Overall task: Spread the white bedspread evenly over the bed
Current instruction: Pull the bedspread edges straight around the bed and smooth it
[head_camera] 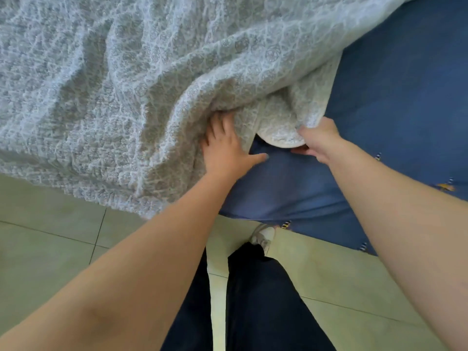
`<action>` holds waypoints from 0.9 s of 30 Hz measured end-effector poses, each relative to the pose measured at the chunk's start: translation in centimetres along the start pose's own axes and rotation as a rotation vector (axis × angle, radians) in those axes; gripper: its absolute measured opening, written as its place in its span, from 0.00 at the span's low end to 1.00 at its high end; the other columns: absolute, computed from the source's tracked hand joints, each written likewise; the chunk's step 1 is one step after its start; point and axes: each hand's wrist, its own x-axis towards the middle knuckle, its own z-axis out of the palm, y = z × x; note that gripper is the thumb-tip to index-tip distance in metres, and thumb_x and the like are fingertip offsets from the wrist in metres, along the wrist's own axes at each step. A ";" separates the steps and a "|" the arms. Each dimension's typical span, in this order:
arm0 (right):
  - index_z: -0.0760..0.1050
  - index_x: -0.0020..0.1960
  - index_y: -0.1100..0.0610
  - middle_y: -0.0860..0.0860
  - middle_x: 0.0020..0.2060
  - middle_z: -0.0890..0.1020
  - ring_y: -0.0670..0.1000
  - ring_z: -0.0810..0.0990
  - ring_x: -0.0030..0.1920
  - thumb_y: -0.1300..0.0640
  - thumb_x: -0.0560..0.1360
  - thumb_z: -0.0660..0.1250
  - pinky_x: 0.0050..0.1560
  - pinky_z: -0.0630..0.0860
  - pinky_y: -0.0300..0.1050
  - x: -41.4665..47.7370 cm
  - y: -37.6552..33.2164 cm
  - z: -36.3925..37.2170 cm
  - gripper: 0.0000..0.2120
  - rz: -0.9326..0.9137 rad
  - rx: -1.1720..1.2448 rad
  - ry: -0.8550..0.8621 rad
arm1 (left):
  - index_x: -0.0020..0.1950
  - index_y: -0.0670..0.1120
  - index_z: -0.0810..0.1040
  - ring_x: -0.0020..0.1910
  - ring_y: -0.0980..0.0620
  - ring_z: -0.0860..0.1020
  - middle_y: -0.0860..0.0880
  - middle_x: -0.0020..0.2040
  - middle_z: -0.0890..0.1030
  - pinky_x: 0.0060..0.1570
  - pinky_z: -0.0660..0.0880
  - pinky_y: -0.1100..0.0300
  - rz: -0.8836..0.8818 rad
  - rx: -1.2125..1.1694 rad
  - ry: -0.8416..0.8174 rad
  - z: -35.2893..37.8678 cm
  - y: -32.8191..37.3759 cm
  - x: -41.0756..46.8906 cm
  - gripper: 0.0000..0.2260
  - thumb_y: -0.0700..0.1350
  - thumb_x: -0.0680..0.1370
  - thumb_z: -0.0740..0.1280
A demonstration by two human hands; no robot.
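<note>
At the turned-over edge of the white bedspread, your right grip is closed on the cloth, pinching the doubled hem with a fingertip showing beneath it. Your left grip, just beside it, lies with fingers fairly straight, pushed into the fold, and thumb splayed onto the blue sheet; it clasps nothing that shows. From those two points the bedspread bunches in deep creases and runs away up and to the left, covering that part of the bed and hanging over its near side toward the floor. To your right the sheet is bare. You look to be partway through the spreading, drawing this edge across. Next, your left grip will likely need to take hold too. Then pull both rightward together, so the fold opens and the creases flatten.
</note>
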 end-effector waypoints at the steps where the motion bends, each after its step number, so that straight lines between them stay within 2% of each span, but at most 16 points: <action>1: 0.76 0.59 0.54 0.55 0.55 0.81 0.58 0.81 0.52 0.59 0.76 0.66 0.47 0.82 0.59 -0.2 1.2 -1.9 0.12 -0.016 -0.036 0.015 | 0.75 0.44 0.53 0.73 0.40 0.58 0.41 0.75 0.56 0.69 0.58 0.43 -0.011 0.031 0.023 0.6 1.1 -0.5 0.49 0.62 0.64 0.74; 4: 0.76 0.59 0.54 0.54 0.55 0.81 0.59 0.81 0.53 0.56 0.74 0.66 0.49 0.81 0.61 1.0 4.2 -7.2 0.14 -0.101 -0.179 0.075 | 0.75 0.42 0.54 0.71 0.39 0.60 0.40 0.74 0.58 0.67 0.61 0.44 -0.054 0.114 0.135 2.3 3.3 -0.9 0.43 0.51 0.68 0.74; 7: 0.75 0.61 0.56 0.53 0.55 0.79 0.57 0.80 0.52 0.59 0.77 0.64 0.44 0.82 0.59 1.0 5.9 -11.9 0.13 -0.093 -0.251 0.130 | 0.73 0.40 0.57 0.68 0.38 0.64 0.39 0.70 0.64 0.62 0.66 0.45 -0.040 0.151 0.191 2.8 4.6 -0.8 0.34 0.42 0.71 0.70; 9: 0.74 0.63 0.58 0.55 0.57 0.79 0.59 0.79 0.53 0.59 0.78 0.63 0.45 0.81 0.55 1.4 7.8 -15.1 0.14 -0.055 -0.345 0.191 | 0.71 0.39 0.61 0.64 0.37 0.68 0.37 0.65 0.70 0.55 0.70 0.45 -0.016 0.135 0.185 3.1 5.2 -0.6 0.27 0.35 0.73 0.65; 11: 0.72 0.63 0.60 0.57 0.60 0.78 0.60 0.78 0.57 0.56 0.78 0.62 0.46 0.77 0.49 1.5 9.5 -17.5 0.16 -0.034 -0.415 0.286 | 0.62 0.38 0.69 0.56 0.36 0.73 0.36 0.58 0.76 0.45 0.71 0.46 0.018 0.130 0.132 3.8 5.7 -0.8 0.18 0.32 0.73 0.61; 12: 0.71 0.64 0.61 0.58 0.61 0.77 0.60 0.78 0.58 0.55 0.78 0.62 0.46 0.77 0.49 1.7 10.0 -17.9 0.16 -0.026 -0.393 0.320 | 0.58 0.38 0.72 0.53 0.36 0.75 0.37 0.55 0.77 0.43 0.70 0.48 0.026 0.134 0.098 4.0 5.6 -1.0 0.14 0.32 0.73 0.60; 14: 0.70 0.64 0.61 0.58 0.61 0.77 0.61 0.79 0.55 0.55 0.78 0.62 0.41 0.80 0.53 1.7 10.2 -17.7 0.17 0.065 -0.091 0.329 | 0.52 0.39 0.74 0.50 0.36 0.76 0.37 0.51 0.78 0.41 0.69 0.51 0.041 0.133 0.045 4.8 5.7 -1.6 0.10 0.33 0.73 0.59; 16: 0.72 0.62 0.61 0.58 0.56 0.80 0.58 0.82 0.50 0.54 0.78 0.62 0.35 0.82 0.51 0.6 10.1 -16.7 0.15 0.178 0.257 0.219 | 0.47 0.41 0.73 0.47 0.38 0.75 0.39 0.48 0.78 0.40 0.68 0.52 0.053 0.114 0.003 5.4 6.1 -2.4 0.07 0.34 0.72 0.58; 17: 0.72 0.61 0.60 0.58 0.53 0.81 0.57 0.83 0.48 0.52 0.78 0.63 0.36 0.83 0.49 -0.3 10.0 -15.8 0.16 0.220 0.363 0.099 | 0.45 0.43 0.70 0.45 0.39 0.74 0.41 0.45 0.77 0.40 0.67 0.53 0.064 0.114 -0.020 5.4 6.2 -2.9 0.06 0.34 0.72 0.58; 19: 0.71 0.62 0.60 0.59 0.54 0.81 0.56 0.84 0.50 0.46 0.77 0.66 0.43 0.83 0.49 -1.5 10.1 -13.8 0.21 0.278 0.485 -0.196 | 0.42 0.44 0.66 0.39 0.43 0.70 0.46 0.37 0.72 0.37 0.63 0.55 0.092 0.138 -0.062 5.6 6.0 -4.0 0.07 0.33 0.72 0.57; 21: 0.69 0.64 0.62 0.61 0.57 0.79 0.56 0.82 0.54 0.46 0.75 0.68 0.50 0.81 0.51 -2.1 10.1 -11.5 0.26 0.319 0.564 -0.375 | 0.41 0.45 0.66 0.38 0.43 0.69 0.47 0.35 0.71 0.35 0.63 0.54 0.136 0.161 -0.081 5.6 5.5 -4.9 0.07 0.33 0.72 0.56; 23: 0.68 0.65 0.63 0.61 0.58 0.78 0.56 0.80 0.53 0.48 0.75 0.68 0.50 0.81 0.51 -2.1 9.6 -8.9 0.26 0.341 0.655 -0.435 | 0.43 0.47 0.67 0.39 0.40 0.73 0.45 0.38 0.75 0.37 0.67 0.51 0.155 0.145 -0.098 5.7 4.9 -5.9 0.06 0.36 0.74 0.55; 25: 0.70 0.63 0.62 0.60 0.54 0.80 0.55 0.81 0.50 0.46 0.76 0.67 0.46 0.81 0.50 -2.0 8.9 -6.7 0.24 0.348 0.756 -0.438 | 0.46 0.47 0.68 0.38 0.40 0.74 0.44 0.37 0.75 0.35 0.68 0.52 0.126 0.122 -0.186 6.2 4.6 -7.0 0.03 0.44 0.78 0.56; 27: 0.72 0.60 0.62 0.58 0.47 0.82 0.54 0.82 0.45 0.45 0.78 0.63 0.43 0.81 0.48 -1.7 8.5 -5.2 0.22 0.346 0.811 -0.376 | 0.48 0.48 0.69 0.37 0.44 0.74 0.47 0.37 0.75 0.34 0.67 0.55 0.108 0.172 -0.353 7.3 4.4 -9.3 0.12 0.56 0.78 0.59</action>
